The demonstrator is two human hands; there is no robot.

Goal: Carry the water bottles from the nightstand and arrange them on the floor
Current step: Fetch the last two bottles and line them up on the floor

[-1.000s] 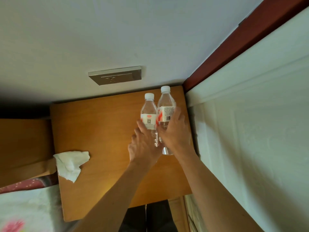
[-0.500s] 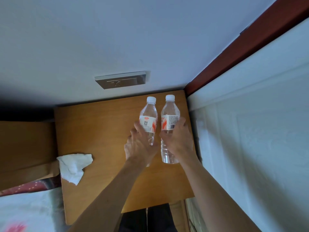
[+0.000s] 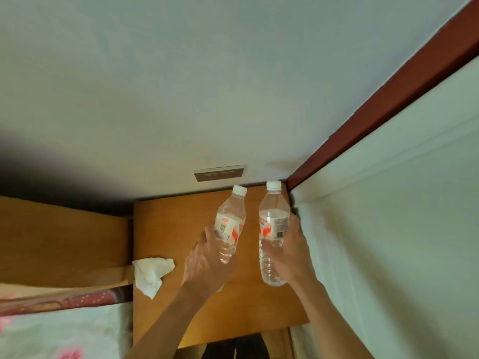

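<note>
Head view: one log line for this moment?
left hand: grips left bottle | right hand: grips right bottle | both above nightstand

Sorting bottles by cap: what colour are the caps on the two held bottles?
Both white, on the left bottle and right bottle; clearest in the head view.

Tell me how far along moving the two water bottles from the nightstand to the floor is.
Done: both clear plastic bottles with white caps are picked up off the orange-brown wooden nightstand. In hand: the left hand grips the left bottle, tilted; the right hand grips the right bottle, roughly upright. Left: carrying them away and arranging them on the floor, which hardly shows here. A crumpled white tissue lies on the nightstand's left edge.
</note>
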